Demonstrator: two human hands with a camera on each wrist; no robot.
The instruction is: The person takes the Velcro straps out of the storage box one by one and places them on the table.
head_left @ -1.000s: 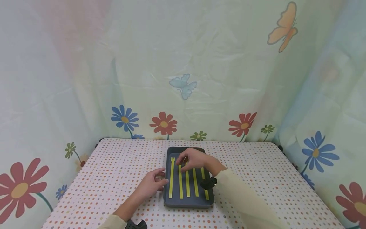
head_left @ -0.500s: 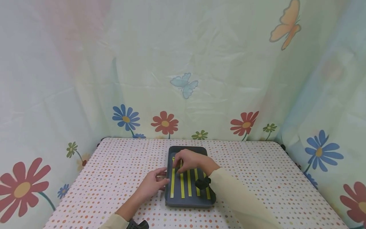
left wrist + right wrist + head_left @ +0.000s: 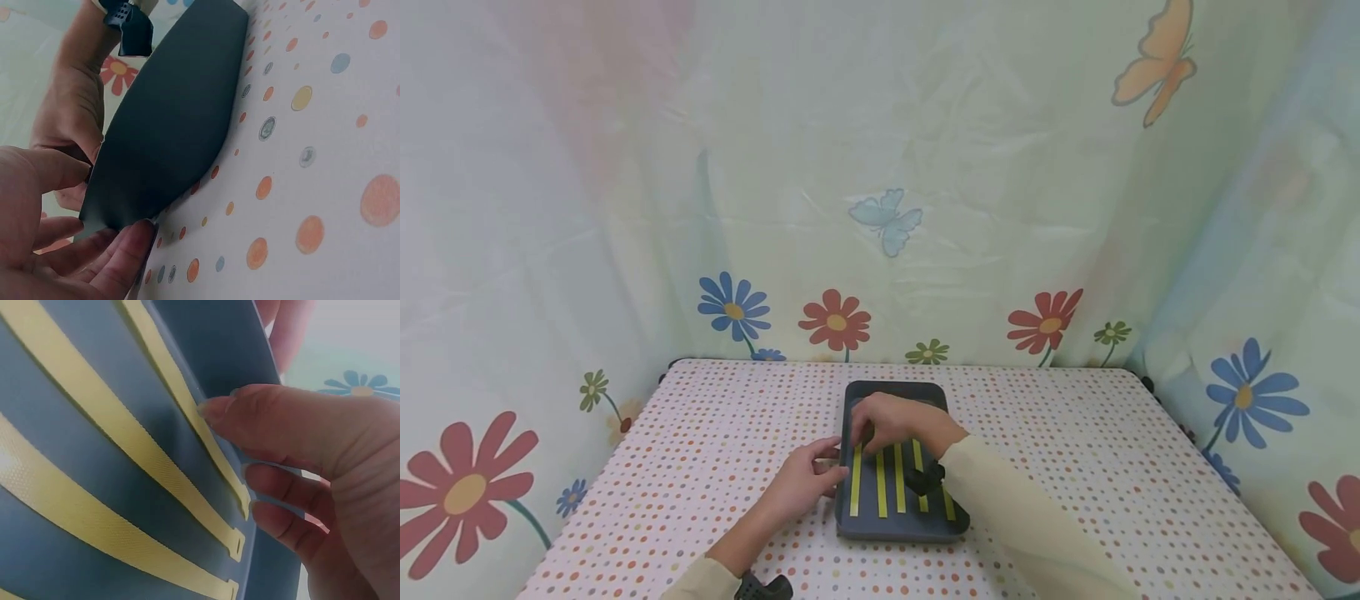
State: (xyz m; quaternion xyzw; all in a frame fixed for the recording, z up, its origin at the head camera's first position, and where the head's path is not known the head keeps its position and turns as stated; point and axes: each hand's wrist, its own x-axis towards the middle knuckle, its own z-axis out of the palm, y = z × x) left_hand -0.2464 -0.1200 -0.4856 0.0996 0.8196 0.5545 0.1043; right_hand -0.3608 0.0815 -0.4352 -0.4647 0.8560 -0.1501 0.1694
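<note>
**Flowered backdrop (image 3: 970, 167) hanging behind dotted tabletop (image 3: 1045, 433)**

The backdrop is creasing faintly. A smooth, round-cornered dark tray (image 3: 898, 528) is resting on the tabletop. The left hand (image 3: 799, 482), loosely spread, is touching its outer wall. The right hand (image 3: 889, 419) is curving over the leftmost of five yellow strips (image 3: 855, 489) inside; whether it is pinching cannot be told. The strips are lying flat, ridged, two showing slotted ends.

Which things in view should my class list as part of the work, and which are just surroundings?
In the work:
dark gray tray
five yellow slotted straps
left hand, by the tray's side
right hand, at the leftmost strap

Surroundings:
polka-dot tabletop
flower-and-butterfly backdrop
black wrist-worn cameras
</note>
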